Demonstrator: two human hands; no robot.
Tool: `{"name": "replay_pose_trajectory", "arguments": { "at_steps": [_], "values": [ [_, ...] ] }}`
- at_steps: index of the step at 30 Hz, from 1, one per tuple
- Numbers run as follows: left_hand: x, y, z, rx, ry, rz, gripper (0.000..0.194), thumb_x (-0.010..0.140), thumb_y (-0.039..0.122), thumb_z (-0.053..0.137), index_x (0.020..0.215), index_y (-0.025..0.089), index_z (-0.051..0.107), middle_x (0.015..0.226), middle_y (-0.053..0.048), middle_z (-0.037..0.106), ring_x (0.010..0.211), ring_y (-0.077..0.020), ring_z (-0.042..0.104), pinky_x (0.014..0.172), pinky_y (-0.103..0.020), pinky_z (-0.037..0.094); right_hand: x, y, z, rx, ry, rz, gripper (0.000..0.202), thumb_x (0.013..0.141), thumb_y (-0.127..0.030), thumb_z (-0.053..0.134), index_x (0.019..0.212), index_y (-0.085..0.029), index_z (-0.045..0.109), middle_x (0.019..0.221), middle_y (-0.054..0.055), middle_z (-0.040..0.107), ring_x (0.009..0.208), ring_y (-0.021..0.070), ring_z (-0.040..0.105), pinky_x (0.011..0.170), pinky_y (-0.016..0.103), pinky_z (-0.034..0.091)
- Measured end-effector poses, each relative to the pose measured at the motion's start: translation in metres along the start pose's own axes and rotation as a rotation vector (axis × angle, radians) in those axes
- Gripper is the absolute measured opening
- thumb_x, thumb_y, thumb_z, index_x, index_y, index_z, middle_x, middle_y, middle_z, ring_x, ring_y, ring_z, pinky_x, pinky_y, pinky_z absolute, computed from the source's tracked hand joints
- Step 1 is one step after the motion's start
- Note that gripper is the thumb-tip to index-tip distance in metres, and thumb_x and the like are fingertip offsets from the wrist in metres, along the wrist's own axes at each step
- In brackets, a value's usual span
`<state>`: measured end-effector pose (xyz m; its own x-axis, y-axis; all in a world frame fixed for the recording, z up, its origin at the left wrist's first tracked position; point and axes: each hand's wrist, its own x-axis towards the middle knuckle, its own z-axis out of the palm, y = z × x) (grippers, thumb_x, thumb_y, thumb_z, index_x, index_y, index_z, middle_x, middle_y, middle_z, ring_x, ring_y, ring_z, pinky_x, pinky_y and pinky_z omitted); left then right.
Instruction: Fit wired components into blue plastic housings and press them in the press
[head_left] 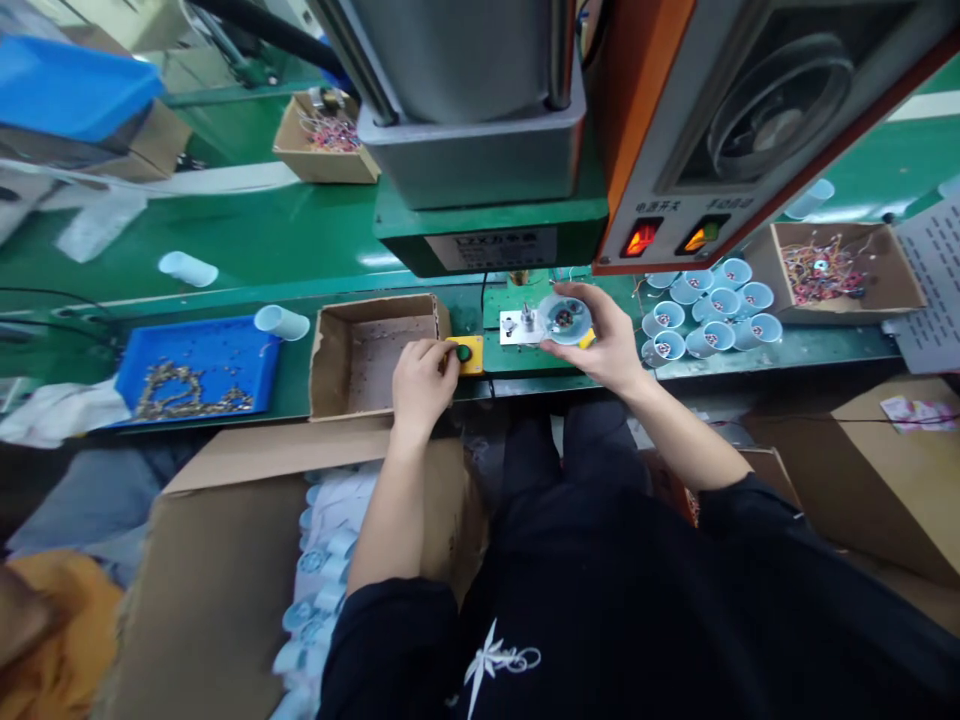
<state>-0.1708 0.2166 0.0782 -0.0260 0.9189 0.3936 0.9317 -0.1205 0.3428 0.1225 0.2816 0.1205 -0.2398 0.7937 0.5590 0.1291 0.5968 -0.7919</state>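
At the metal fixture (pixel 525 325) under the press (pixel 480 130), the light-blue cup (pixel 568 320) sits between the thumb and fingers of the right hand (pixel 604 335), which is curved part-open around its sides. The left hand (pixel 426 385) is loosely curled beside the single green button (pixel 463 353) on a yellow box (pixel 472 362); whether it presses or grips anything, I cannot tell. One cup is held, at least nine stand grouped to its right (pixel 710 338), and two lie apart at far left (pixel 187 268). The held cup is round, its mouth showing, with small dark and reddish parts inside.
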Motion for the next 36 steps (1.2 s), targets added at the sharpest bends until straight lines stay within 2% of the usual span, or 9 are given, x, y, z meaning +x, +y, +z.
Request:
{"name": "replay_pose_trajectory", "arguments": {
  "at_steps": [4,7,15,22,26,29,32,34,36],
  "values": [
    [0.0,0.001,0.0,0.012,0.009,0.008,0.026,0.1,0.027,0.055,0.1,0.018,0.079,0.1,-0.013,0.076,0.099,-0.0289,0.065,0.088,-0.04,0.052,0.013,0.013,0.02,-0.117,-0.086,-0.05,0.072,0.086,-0.066,0.082,0.142,-0.026,0.061,0.139,0.009,0.072,0.129,0.0296,0.07,0.113,0.046,0.058],
    [0.0,0.002,-0.002,0.023,-0.004,0.024,0.025,0.1,0.026,0.055,0.1,0.018,0.079,0.1,-0.013,0.076,0.097,-0.0291,0.065,0.087,-0.04,0.053,0.02,0.024,0.032,-0.21,-0.098,-0.055,0.071,0.09,-0.066,0.078,0.144,-0.025,0.059,0.139,0.01,0.071,0.13,0.0307,0.069,0.111,0.045,0.059],
    [0.001,0.001,-0.001,0.04,-0.014,0.024,0.026,0.101,0.027,0.054,0.101,0.019,0.079,0.099,-0.012,0.075,0.097,-0.0285,0.065,0.089,-0.039,0.051,0.029,0.031,0.044,-0.537,-0.124,-0.046,0.063,0.096,-0.065,0.071,0.135,-0.018,0.058,0.114,0.013,0.075,0.108,0.0308,0.072,0.096,0.047,0.06],
    [-0.002,-0.006,0.002,0.012,-0.017,-0.013,0.034,0.107,0.033,0.048,0.112,0.02,0.079,0.11,-0.013,0.077,0.106,-0.0286,0.066,0.095,-0.041,0.05,0.013,0.038,0.064,-0.578,-0.109,0.055,0.069,0.105,-0.071,0.05,0.145,-0.016,0.047,0.125,0.016,0.071,0.121,0.0331,0.068,0.107,0.051,0.052],
    [0.0,-0.005,0.002,-0.003,-0.055,0.052,0.036,0.107,0.036,0.047,0.11,0.019,0.079,0.114,-0.014,0.079,0.11,-0.0291,0.068,0.099,-0.041,0.05,0.008,0.035,0.07,-0.571,-0.112,0.129,0.069,0.107,-0.069,0.047,0.149,-0.015,0.041,0.125,0.016,0.07,0.124,0.0331,0.066,0.113,0.056,0.047],
    [0.002,0.0,-0.001,0.032,-0.073,0.112,0.037,0.105,0.037,0.047,0.104,0.02,0.08,0.105,-0.014,0.08,0.105,-0.03,0.07,0.096,-0.042,0.052,-0.001,0.028,0.055,-0.613,-0.122,0.124,0.07,0.104,-0.066,0.055,0.148,-0.013,0.045,0.131,0.019,0.068,0.13,0.035,0.062,0.114,0.056,0.046],
    [-0.001,0.006,-0.007,0.053,-0.013,0.166,0.03,0.102,0.033,0.051,0.095,0.022,0.078,0.094,-0.014,0.08,0.103,-0.0318,0.072,0.092,-0.043,0.053,-0.028,0.028,0.021,-0.67,-0.062,0.009,0.055,0.103,-0.054,0.062,0.141,-0.015,0.056,0.14,0.019,0.065,0.137,0.0331,0.057,0.116,0.051,0.045],
    [-0.007,0.005,-0.007,0.106,-0.001,0.215,0.029,0.102,0.033,0.051,0.094,0.023,0.077,0.091,-0.012,0.08,0.103,-0.0333,0.074,0.085,-0.043,0.054,-0.051,0.036,-0.001,-0.707,0.018,0.016,0.033,0.106,-0.041,0.057,0.125,-0.016,0.065,0.123,0.016,0.071,0.121,0.028,0.063,0.108,0.045,0.049],
    [-0.01,0.001,-0.003,0.202,0.033,0.291,0.03,0.103,0.033,0.048,0.093,0.024,0.075,0.088,-0.012,0.08,0.101,-0.0347,0.075,0.079,-0.043,0.053,-0.069,0.047,-0.015,-0.733,0.019,0.027,0.022,0.106,-0.032,0.052,0.105,-0.018,0.069,0.099,0.009,0.072,0.1,0.0232,0.065,0.097,0.04,0.051]
  ]
}}
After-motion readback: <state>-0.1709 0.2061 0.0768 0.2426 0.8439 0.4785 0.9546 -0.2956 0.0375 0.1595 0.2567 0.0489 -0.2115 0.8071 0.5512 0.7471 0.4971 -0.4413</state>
